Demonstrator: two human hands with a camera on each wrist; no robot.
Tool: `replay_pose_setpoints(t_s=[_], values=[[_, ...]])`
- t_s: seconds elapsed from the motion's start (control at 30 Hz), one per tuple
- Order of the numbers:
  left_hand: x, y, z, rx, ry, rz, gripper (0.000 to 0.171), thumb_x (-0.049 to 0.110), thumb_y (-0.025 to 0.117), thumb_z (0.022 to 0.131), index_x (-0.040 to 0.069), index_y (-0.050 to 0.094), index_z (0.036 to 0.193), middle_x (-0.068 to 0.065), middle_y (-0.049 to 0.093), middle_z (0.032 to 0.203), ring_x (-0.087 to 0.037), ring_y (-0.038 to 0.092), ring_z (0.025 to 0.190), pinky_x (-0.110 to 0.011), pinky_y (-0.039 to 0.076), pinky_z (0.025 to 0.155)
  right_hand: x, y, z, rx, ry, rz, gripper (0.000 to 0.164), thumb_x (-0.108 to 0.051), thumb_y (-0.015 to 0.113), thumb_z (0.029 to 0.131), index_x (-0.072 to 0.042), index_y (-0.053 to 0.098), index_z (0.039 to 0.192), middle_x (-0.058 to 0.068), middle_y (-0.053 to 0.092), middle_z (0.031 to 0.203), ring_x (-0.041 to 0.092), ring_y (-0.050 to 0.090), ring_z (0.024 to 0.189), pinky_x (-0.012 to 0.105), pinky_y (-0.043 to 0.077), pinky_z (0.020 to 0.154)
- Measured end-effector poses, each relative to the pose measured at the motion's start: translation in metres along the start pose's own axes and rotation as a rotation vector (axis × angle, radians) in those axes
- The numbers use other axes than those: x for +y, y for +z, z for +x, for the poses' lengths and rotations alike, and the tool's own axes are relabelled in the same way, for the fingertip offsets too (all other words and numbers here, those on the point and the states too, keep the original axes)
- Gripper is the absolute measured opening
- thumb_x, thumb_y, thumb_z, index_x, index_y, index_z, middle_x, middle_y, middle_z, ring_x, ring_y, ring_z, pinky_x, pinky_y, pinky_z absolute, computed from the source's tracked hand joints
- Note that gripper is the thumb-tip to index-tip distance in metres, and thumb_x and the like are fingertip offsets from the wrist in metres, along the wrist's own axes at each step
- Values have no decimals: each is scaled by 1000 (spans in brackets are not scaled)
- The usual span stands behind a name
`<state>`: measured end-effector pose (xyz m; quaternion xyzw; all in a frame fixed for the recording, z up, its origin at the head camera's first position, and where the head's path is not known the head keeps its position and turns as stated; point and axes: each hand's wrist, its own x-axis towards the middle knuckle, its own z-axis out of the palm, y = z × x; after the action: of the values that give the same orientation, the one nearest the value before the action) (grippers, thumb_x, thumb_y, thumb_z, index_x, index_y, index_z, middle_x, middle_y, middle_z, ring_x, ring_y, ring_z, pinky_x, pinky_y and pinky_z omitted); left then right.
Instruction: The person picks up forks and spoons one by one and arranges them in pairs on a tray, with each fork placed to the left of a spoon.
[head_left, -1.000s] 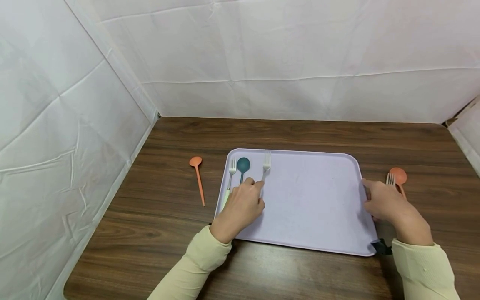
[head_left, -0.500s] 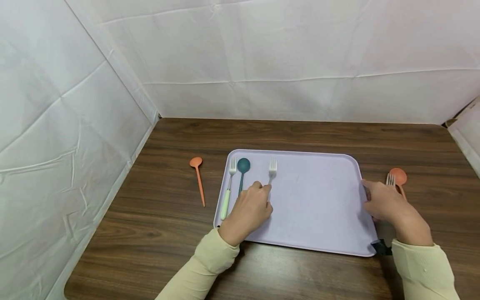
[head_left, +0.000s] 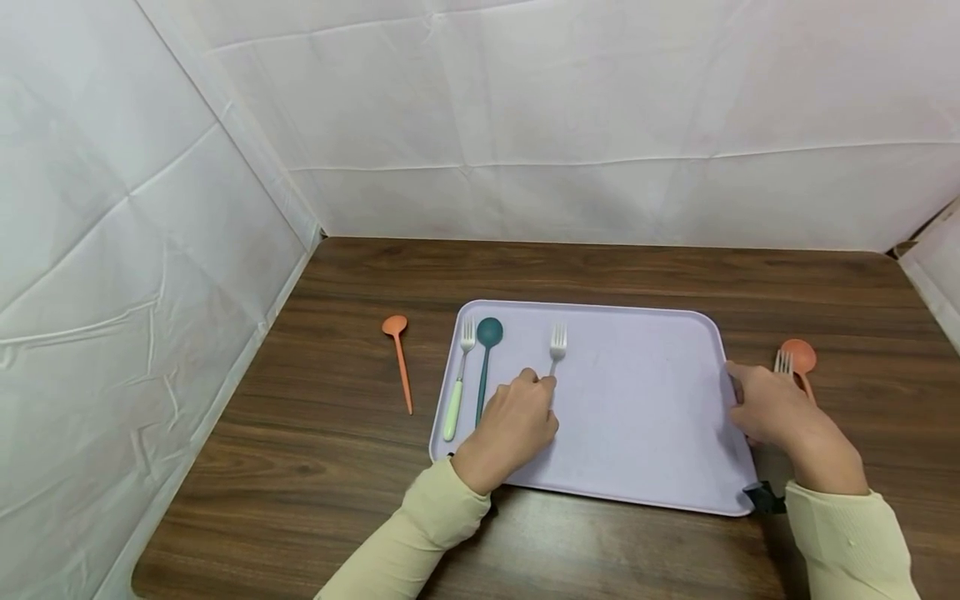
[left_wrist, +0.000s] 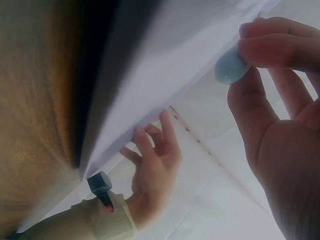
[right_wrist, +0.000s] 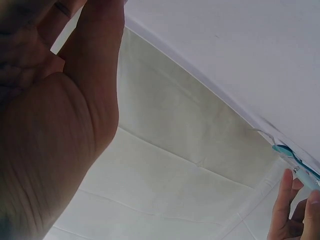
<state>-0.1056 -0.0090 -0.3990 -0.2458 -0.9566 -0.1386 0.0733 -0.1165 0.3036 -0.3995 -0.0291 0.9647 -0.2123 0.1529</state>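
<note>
On the lilac tray (head_left: 637, 408), my left hand (head_left: 513, 429) pinches a fork (head_left: 558, 343) by its handle, tines pointing away from me. Its pale blue-green handle end (left_wrist: 231, 69) shows between thumb and fingers in the left wrist view; the hand covers most of the handle in the head view. To its left on the tray lie a teal spoon (head_left: 490, 333), its lower end behind the hand, and a fork with a pale green handle (head_left: 453, 408). My right hand (head_left: 783, 417) holds the tray's right rim, fingertips at the edge.
Left of the tray, an orange spoon (head_left: 399, 354) lies on the brown wooden table (head_left: 315, 433). Beyond my right hand are another orange spoon (head_left: 799, 357) and a fork (head_left: 783, 362), both partly hidden. White cloth walls (head_left: 570, 200) stand behind and beside the table.
My left hand has moved right across the tray and slightly towards me with the fork, uncovering more of the teal spoon and green-handled fork. My right hand has stayed at the rim.
</note>
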Motion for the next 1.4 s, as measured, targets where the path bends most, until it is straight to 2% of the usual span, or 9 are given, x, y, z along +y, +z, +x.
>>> replay_pose_setpoints(t_s=[0.37,0.57,0.63,0.7,0.8,0.9,1.03,1.13,1.4], values=[[4,9,-2,9,36,70,11,5,64,74,7,55,68,-6,46,69,-18,50,46,-28,40,38,0,-1,-1,-4,-1,11,65,4,50,73,20,29,132,13,51,69,13,54,42,32,44,42],[4,13,-4,24,55,90,15,7,66,75,7,53,67,-6,45,69,-18,50,44,-27,41,39,-1,-1,0,-5,-3,9,65,4,50,73,20,30,132,17,53,73,13,53,42,32,44,42],[2,11,-4,-7,58,77,13,14,67,77,4,58,78,-7,48,73,-19,52,48,-28,43,41,0,-1,0,-4,-5,4,65,3,51,72,20,30,131,17,53,73,13,53,42,32,44,42],[-2,4,-5,-54,64,63,28,21,67,80,1,62,98,-9,54,83,-21,58,57,-30,47,48,1,-2,0,-6,-9,5,65,3,51,72,21,30,131,18,53,74,13,53,42,33,44,42],[-11,-10,-7,-160,97,55,53,27,67,82,2,53,126,-13,57,108,-24,62,80,-33,51,64,1,-2,-1,-4,-14,8,65,4,51,72,21,29,131,14,52,70,13,53,42,33,43,42],[-20,-20,-11,-267,189,71,59,24,70,79,6,50,132,-14,50,128,-26,57,103,-36,49,80,1,-1,-1,-7,-5,11,65,4,51,73,21,28,132,13,51,70,13,52,42,33,44,42],[-29,-24,-15,-352,314,89,61,25,72,78,9,51,133,-14,41,139,-28,49,117,-37,45,87,0,-2,-2,-16,10,9,65,4,51,74,20,28,133,14,51,70,13,52,42,33,44,42],[-31,-18,-16,-339,363,106,60,29,72,80,10,51,132,-13,44,138,-26,48,119,-37,46,87,1,-2,-1,-25,15,9,65,3,52,75,20,27,133,13,51,69,13,52,42,33,43,42],[-25,-7,-14,-278,391,160,58,39,70,81,10,54,129,-10,50,133,-23,52,115,-38,47,83,-1,-1,0,-12,7,-4,65,2,52,74,21,29,132,9,51,65,12,52,40,32,42,41]])
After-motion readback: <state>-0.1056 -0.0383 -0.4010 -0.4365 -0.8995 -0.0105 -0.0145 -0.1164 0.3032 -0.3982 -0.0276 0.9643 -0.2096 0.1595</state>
